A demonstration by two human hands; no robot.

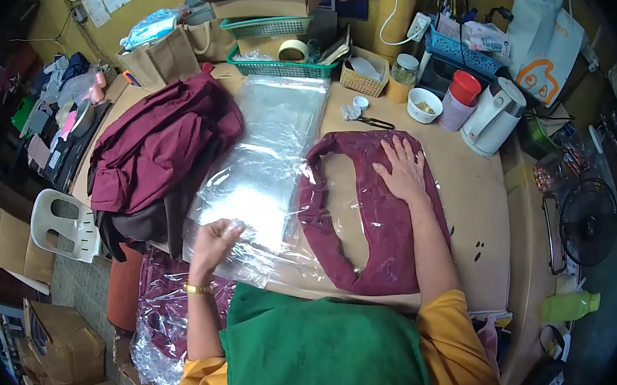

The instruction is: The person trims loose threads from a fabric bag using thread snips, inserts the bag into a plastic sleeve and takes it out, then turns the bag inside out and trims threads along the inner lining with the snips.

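A maroon cloth item (393, 229) with a long curved strap lies flat on the brown table under shiny clear plastic. My right hand (404, 173) rests on its upper right part, palm down with the fingers spread. At the near edge of the table, my left hand (214, 244) is closed, pinching crumpled clear plastic film (245, 249). Left of the maroon item lies a stack of clear plastic bags (281, 128), reflecting the light. A heap of maroon and dark cloth (166, 143) sits farther left.
Small scissors-like snips (378, 123), a white bowl (424, 107), a kettle (495, 117) and a green basket (279, 67) stand along the back. Below the table's left edge are plastic-wrapped maroon pieces (174, 305) and a white chair (63, 226). A fan (588, 228) is at right.
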